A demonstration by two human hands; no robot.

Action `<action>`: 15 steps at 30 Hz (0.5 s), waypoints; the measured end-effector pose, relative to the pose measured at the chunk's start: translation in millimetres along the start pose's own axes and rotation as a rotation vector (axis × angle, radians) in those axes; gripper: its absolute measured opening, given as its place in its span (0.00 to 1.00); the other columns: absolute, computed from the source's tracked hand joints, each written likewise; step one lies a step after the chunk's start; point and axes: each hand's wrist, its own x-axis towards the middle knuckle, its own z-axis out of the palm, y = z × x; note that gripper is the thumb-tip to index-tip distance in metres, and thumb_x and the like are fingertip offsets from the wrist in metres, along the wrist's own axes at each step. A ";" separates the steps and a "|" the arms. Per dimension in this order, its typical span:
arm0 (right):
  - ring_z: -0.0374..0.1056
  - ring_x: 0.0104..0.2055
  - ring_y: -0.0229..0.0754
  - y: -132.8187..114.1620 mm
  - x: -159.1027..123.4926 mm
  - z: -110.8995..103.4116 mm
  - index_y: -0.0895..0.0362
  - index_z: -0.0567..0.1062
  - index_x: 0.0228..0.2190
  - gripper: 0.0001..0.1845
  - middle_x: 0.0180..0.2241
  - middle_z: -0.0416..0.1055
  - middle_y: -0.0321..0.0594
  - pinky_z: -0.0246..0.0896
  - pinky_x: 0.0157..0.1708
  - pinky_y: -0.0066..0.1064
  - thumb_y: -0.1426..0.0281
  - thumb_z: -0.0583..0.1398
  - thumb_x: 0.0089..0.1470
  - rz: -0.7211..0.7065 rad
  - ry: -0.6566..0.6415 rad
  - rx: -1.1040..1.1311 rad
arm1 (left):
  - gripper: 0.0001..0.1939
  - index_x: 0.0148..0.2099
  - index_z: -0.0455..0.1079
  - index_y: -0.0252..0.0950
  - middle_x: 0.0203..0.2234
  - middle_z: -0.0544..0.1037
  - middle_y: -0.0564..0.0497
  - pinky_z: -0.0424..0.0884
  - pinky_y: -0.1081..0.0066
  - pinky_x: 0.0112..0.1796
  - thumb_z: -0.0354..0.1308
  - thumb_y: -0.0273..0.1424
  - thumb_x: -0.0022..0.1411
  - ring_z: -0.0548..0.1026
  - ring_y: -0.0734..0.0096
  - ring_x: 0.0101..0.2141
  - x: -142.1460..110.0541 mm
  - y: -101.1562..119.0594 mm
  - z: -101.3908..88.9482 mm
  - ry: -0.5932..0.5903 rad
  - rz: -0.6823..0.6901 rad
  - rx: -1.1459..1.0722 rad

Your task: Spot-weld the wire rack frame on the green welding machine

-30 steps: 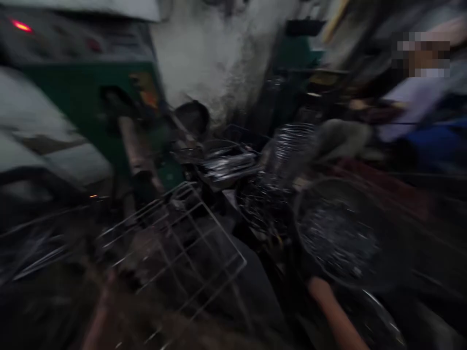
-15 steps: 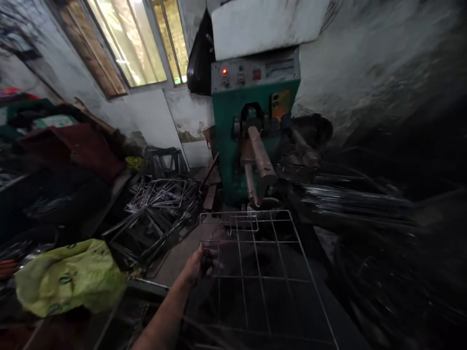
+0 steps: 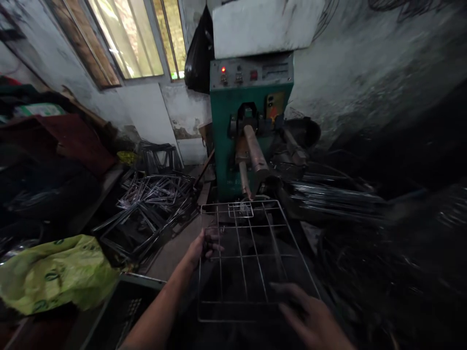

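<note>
Since the frame half a second earlier, the right hand (image 3: 310, 318) had come into view at the bottom right, and the rectangular silver wire grid rack (image 3: 251, 257) sat a bit nearer the camera. Left hand (image 3: 204, 245) was closed on the rack's left edge wire, fingers curled round it. Right hand hovered at the rack's near right corner, fingers spread and loose; blur meant contact could not be told. The rack lay roughly flat in front of the green welding machine with grey control panel (image 3: 251, 97), its far edge just under the machine's two rusty cylindrical arms (image 3: 253, 155). Left of the rack: a heap of bent silver wire frames (image 3: 153, 204) on the floor, close beside the left hand. Further left, a crumpled yellow-green plastic bag (image 3: 54, 272); a dark plastic crate (image 3: 124, 311) under the left forearm. Right of the machine: a bundle of straight silver wire rods (image 3: 335, 199), dark clutter beyond, too blurred to identify. Barred window (image 3: 134, 39) upper left.
</note>
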 end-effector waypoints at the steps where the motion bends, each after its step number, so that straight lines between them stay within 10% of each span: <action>1: 0.72 0.51 0.52 -5.0 11.1 6.1 0.52 0.73 0.53 0.24 0.49 0.75 0.44 0.70 0.50 0.40 0.59 0.51 0.59 -0.018 -0.089 0.022 | 0.40 0.44 0.73 0.26 0.27 0.81 0.35 0.48 0.76 0.15 0.37 0.59 0.64 0.57 0.80 0.11 -1.2 2.0 1.2 0.008 -0.005 0.000; 10: 0.68 0.52 0.61 -21.2 43.2 33.2 0.64 0.51 0.66 0.57 0.59 0.63 0.59 0.64 0.52 0.48 0.72 0.65 0.35 -0.055 -0.450 -0.193 | 0.41 0.49 0.73 0.26 0.28 0.82 0.37 0.53 0.74 0.16 0.43 0.61 0.61 0.58 0.79 0.12 -4.7 5.9 -0.1 0.028 -0.052 -0.025; 15: 0.69 0.50 0.62 -21.2 48.1 43.7 0.59 0.57 0.65 0.53 0.67 0.46 0.56 0.67 0.48 0.49 0.76 0.61 0.34 -0.103 -0.437 -0.379 | 0.43 0.47 0.73 0.26 0.29 0.82 0.35 0.46 0.76 0.14 0.39 0.62 0.61 0.55 0.82 0.10 3.5 3.1 0.9 -0.038 -0.034 0.016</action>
